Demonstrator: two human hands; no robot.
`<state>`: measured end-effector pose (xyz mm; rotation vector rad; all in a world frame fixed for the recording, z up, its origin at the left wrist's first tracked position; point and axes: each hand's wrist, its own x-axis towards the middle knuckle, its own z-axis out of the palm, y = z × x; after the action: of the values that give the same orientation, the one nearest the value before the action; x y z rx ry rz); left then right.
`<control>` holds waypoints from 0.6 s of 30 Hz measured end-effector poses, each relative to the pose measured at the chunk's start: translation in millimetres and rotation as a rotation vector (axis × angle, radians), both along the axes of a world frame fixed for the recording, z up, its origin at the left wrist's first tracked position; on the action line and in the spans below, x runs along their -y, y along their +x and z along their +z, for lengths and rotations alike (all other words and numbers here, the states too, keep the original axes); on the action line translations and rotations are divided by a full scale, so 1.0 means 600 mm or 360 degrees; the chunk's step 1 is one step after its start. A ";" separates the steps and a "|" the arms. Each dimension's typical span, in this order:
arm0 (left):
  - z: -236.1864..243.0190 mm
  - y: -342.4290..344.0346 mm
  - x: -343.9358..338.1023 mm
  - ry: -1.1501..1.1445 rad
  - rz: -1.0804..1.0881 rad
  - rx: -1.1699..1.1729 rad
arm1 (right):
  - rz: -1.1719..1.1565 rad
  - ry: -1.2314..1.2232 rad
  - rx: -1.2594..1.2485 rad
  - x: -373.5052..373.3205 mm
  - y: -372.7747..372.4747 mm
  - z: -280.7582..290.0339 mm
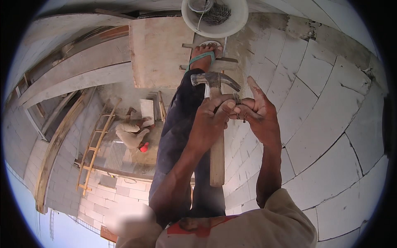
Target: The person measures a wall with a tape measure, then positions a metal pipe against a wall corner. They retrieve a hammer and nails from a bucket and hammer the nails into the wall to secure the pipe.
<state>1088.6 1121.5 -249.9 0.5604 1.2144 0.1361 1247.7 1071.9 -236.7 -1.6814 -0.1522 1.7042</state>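
Note:
In the head view, my left hand (209, 122) is closed round the neck of a claw hammer (217, 161), whose metal head points away from me and whose wooden handle hangs toward my body. My right hand (264, 118) meets it with thumb and fingers bent together, one finger raised, pinching small metal fasteners (237, 100), which look like nails with a clip. The fingertips of both hands meet at the fasteners. Below the hammer are my dark-trousered leg and my foot (200, 62) in a green-strapped sandal.
A pale basin (233, 27) of nails stands beyond my foot, by a board (153, 49). A block wall (326, 132) rises at right. At lower left, a co-worker (132, 134) with red headwear crouches on a lower level beside a wooden ladder (94, 146); long beams (58, 151) lie farther left.

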 end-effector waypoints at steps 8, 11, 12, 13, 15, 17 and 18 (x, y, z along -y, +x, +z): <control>0.020 0.003 -0.012 -0.0247 -0.0049 0.0383 | 0.0261 -0.0208 -0.0192 -0.009 0.054 0.030; 0.017 -0.004 -0.014 -0.0308 -0.0070 0.0419 | 0.0275 -0.0234 -0.0189 -0.012 0.052 0.035; 0.014 -0.005 -0.013 -0.0314 -0.0083 0.0421 | 0.0289 -0.0254 -0.0156 -0.014 0.050 0.037; 0.012 -0.006 -0.009 -0.0319 -0.0095 0.0420 | 0.0303 -0.0273 -0.0124 -0.013 0.048 0.044; 0.013 -0.002 -0.012 -0.0309 -0.0126 0.0378 | 0.0212 -0.0190 -0.0104 -0.007 0.042 0.047; 0.019 0.005 -0.016 -0.0294 -0.0159 0.0301 | 0.0000 -0.0001 -0.0128 0.024 0.029 0.028; 0.022 0.004 -0.017 -0.0292 -0.0153 0.0284 | -0.0171 -0.0047 -0.0093 0.038 0.023 0.015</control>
<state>1091.2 1131.5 -236.8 0.4355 1.0121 -0.0074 1261.3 1049.1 -227.9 -1.6293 -0.0085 1.6806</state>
